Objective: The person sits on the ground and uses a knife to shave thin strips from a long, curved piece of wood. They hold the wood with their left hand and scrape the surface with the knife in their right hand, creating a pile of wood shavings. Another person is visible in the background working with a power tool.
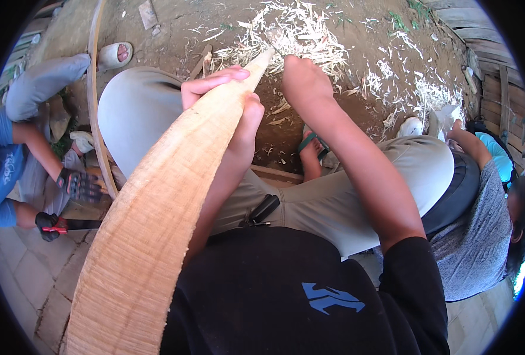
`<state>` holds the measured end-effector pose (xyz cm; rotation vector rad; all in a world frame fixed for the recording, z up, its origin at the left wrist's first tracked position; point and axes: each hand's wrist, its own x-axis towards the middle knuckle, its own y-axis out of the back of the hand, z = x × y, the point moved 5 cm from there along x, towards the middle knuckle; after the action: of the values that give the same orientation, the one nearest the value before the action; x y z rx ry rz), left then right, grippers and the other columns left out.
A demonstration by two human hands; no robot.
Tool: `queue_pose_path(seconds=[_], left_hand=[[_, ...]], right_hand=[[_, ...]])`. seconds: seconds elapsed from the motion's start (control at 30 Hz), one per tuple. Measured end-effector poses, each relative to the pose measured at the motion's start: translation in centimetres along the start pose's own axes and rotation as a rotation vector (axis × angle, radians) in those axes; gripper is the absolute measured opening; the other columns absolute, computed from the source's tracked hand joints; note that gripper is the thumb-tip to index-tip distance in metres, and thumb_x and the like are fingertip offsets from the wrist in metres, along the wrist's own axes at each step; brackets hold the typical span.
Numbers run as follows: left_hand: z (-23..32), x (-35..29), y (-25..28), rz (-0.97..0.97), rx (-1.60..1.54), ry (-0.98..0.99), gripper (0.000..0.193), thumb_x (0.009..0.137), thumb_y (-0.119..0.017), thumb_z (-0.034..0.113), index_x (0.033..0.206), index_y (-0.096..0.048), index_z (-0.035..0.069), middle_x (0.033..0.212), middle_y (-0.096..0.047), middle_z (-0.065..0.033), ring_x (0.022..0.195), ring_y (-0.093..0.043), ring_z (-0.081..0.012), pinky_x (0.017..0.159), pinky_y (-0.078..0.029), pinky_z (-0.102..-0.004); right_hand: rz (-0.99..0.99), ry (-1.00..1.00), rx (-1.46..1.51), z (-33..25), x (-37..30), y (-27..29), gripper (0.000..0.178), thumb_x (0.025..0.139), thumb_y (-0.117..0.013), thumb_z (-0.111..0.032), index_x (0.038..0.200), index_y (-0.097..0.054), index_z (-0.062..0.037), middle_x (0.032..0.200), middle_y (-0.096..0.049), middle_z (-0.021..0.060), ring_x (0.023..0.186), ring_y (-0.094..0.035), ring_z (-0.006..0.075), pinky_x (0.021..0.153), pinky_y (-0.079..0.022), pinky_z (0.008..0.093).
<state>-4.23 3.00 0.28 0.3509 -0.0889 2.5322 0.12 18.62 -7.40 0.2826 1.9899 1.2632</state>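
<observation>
- The person is sitting with a long, pale wooden slab (pixel 156 219) lying slantwise over the left thigh; its broad end is running off toward the lower left and its narrowed tip (pixel 263 58) is pointing up toward the dirt ground (pixel 156 29).
- The left hand (pixel 230 97) is wrapping around the slab near the tip, fingers curling over the top face and the thumb pressing on the right edge, so this grip is closing firmly on the wood.
- The right hand (pixel 305 83) is curling into a fist just right of the tip; whatever it is gripping is hidden under the knuckles, so I cannot tell what tool, if any, is sitting in it.
- Judging by how things are lying, the shaping is looking well advanced: a thick scatter of pale shavings (pixel 298 32) is covering the ground beyond the tip, and the far end is already tapering to a point.
- The broad near portion is showing a rough, fibrous surface, so smoothing there is seemingly left to do.
- A dark clip-like object (pixel 262 210) is hanging at the trouser pocket.
- At the left, another person in a blue shirt is working with gloved hands (pixel 80 184) beside a thin curved strip (pixel 94 100).
- At the right, a person in a grey top (pixel 475 231) is sitting close by.
</observation>
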Motion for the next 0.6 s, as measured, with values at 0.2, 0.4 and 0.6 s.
queue_pose_path(seconds=[0.2,0.4,0.6], left_hand=[[-0.1,0.1,-0.3,-0.083,-0.003,-0.132,0.041,0.077,-0.064,-0.012,0.111,-0.045,0.001,0.11,-0.059,-0.0145,0.112,-0.058,-0.0251,0.103,-0.044,-0.0393],[-0.1,0.2,-0.3,-0.021,0.0,-0.072,0.038,0.081,-0.06,-0.008,0.113,-0.042,0.003,0.113,-0.06,-0.0158,0.116,-0.058,-0.028,0.106,-0.042,-0.0437],[-0.1,0.2,-0.6,-0.048,0.058,-0.092,0.037,0.08,-0.059,-0.006,0.113,-0.043,0.004,0.113,-0.062,-0.0155,0.117,-0.058,-0.0286,0.109,-0.04,-0.0472]], right_hand=[[-0.006,-0.137,0.105,5.1,5.3,-7.6,0.022,0.091,-0.058,-0.01,0.109,-0.064,0.0023,0.108,-0.069,0.0261,0.106,-0.068,0.0373,0.089,-0.056,0.0455],[0.032,-0.176,0.221,5.8,4.0,-5.1,0.031,0.091,-0.053,-0.01,0.117,-0.056,0.0065,0.109,-0.067,0.0313,0.105,-0.066,0.0433,0.092,-0.052,0.0482],[-0.013,-0.14,0.304,4.4,1.1,-2.9,0.028,0.091,-0.049,-0.008,0.113,-0.056,0.0065,0.107,-0.066,0.0331,0.105,-0.065,0.0451,0.091,-0.052,0.0503]])
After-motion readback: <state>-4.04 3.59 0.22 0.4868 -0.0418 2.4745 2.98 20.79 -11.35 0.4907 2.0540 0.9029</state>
